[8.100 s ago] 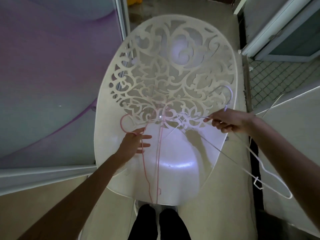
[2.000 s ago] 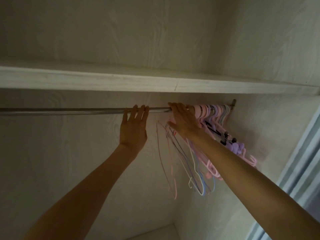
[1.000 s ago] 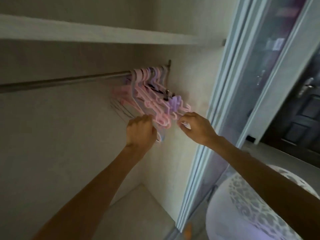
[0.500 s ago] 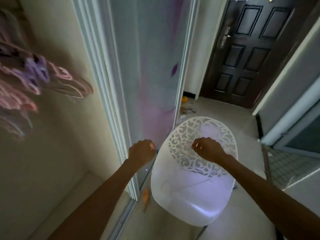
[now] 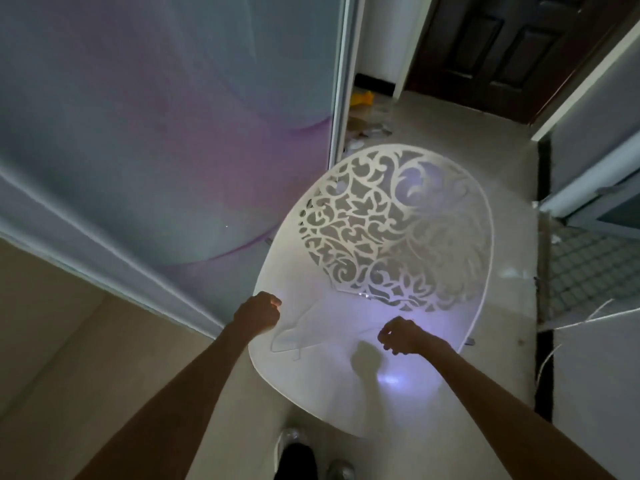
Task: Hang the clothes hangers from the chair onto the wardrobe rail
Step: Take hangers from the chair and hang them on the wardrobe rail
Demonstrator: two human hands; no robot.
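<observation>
A pale hanger (image 5: 298, 332) is lying on the seat of the white chair (image 5: 346, 386), faint against the plastic and hard to trace. The left hand (image 5: 258, 315) is curling into a fist just above it, gripping nothing visible. The right hand (image 5: 401, 336) is hovering beside it, fingers loosely bent, empty. Beyond both, the chair back is showing cut-out scrollwork.

White openwork chair (image 5: 381, 237) stands on the pale floor (image 5: 433, 133) — a thin white hanger (image 5: 298, 336) lies on its seat.

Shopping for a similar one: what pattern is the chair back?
White, pierced with scrolling leaf cut-outs; chair back, head view.
</observation>
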